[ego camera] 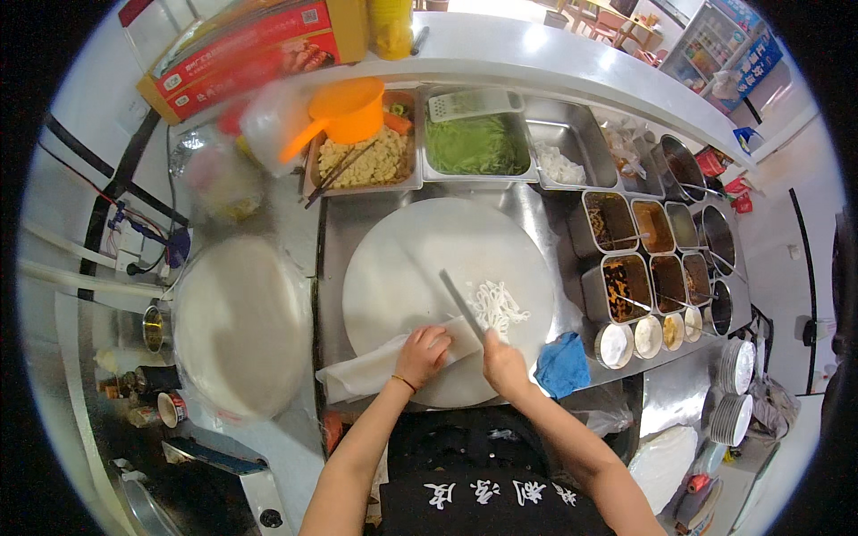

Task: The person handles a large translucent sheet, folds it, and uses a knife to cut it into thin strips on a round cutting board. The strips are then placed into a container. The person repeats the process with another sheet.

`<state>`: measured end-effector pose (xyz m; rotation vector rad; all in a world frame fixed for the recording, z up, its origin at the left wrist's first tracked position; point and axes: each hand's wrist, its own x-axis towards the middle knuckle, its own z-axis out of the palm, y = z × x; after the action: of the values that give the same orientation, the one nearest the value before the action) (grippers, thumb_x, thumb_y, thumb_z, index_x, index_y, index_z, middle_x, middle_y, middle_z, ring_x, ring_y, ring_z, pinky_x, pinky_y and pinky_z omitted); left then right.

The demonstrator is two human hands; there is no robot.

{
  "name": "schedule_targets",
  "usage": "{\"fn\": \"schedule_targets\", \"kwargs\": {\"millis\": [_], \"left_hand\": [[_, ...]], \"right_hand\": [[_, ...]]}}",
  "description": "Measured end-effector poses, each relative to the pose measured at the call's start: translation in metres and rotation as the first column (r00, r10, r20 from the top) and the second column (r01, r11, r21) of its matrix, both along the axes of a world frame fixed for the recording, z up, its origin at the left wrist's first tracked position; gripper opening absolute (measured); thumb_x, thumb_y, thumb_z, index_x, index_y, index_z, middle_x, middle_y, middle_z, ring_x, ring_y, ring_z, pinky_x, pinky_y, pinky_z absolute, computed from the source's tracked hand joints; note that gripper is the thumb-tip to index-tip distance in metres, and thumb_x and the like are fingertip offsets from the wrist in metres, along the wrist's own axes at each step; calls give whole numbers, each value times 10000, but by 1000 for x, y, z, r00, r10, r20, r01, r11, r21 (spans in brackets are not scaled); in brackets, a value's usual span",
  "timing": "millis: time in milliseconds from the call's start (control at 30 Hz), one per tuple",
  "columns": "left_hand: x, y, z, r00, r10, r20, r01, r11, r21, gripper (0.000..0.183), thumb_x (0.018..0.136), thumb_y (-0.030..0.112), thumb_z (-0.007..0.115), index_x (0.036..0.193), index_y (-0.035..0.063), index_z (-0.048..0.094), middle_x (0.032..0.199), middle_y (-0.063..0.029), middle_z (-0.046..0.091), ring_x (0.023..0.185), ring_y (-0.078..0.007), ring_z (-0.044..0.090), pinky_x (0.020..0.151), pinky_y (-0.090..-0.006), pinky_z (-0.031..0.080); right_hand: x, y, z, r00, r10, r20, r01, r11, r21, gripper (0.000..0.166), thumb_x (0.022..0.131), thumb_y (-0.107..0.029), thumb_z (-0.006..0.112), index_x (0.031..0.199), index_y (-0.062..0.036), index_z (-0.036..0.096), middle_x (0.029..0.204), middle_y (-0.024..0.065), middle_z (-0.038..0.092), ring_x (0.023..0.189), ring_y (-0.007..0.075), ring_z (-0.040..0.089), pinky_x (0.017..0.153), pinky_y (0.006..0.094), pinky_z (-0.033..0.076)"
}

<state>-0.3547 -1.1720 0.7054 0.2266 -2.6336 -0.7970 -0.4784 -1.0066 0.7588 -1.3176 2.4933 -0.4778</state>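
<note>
On the round white cutting board [402, 268] lies a folded white noodle sheet [365, 368], its left end hanging past the board's edge. My left hand [423, 355] presses down on the sheet with curled fingers, close to its right end. A knife [461, 305] is gripped in my right hand [503, 365], its blade slanting up to the left over the sheet's cut end. Just right of the blade, cut white noodle strips [497, 308] sit in a loose heap. A crumpled blue cloth [563, 364] lies right of my right hand.
Behind the board stand steel trays with shredded greens [476, 144] and pale cubes [365, 161], under an orange scoop [348, 110]. Sauce containers [627, 288] with spoons line the right. A wrapped stack of round white sheets [241, 328] is left; stacked plates [730, 419] stand far right.
</note>
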Motion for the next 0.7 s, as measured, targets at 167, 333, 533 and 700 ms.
{"fn": "schedule_targets", "kwargs": {"millis": [167,333,533,700], "left_hand": [[11,6,4,1000,11,5,-11,1000,-21,282,733,95,640,1014,97,616,1094,-84,554,1012,-304,527,873,-393,455],[2,2,4,1000,15,-24,-15,1000,-12,280,736,104,646,1014,104,616,1091,-84,554,1029,-303,525,879,-396,454],[0,1,3,999,28,-31,-30,999,-34,246,737,102,643,982,110,619,1074,-81,563,1007,-298,536,864,-394,462],[0,0,10,999,39,-35,-40,999,-22,256,713,101,652,967,107,618,1063,-81,571,973,-300,546,846,-390,471]], "right_hand": [[-4,1,-2,997,6,79,-12,997,74,281,807,-33,451,1079,15,399,672,231,611,624,435,611,570,517,493],[5,16,5,998,-29,47,23,992,125,180,810,-6,443,976,7,376,673,246,594,633,449,591,561,531,467],[7,-1,8,1000,11,27,-12,998,55,255,812,-32,455,1054,18,393,726,239,614,629,442,605,569,513,494],[-4,-14,15,999,11,44,-11,1000,-2,262,790,-13,475,1041,27,410,710,234,614,622,429,610,552,497,499]]}}
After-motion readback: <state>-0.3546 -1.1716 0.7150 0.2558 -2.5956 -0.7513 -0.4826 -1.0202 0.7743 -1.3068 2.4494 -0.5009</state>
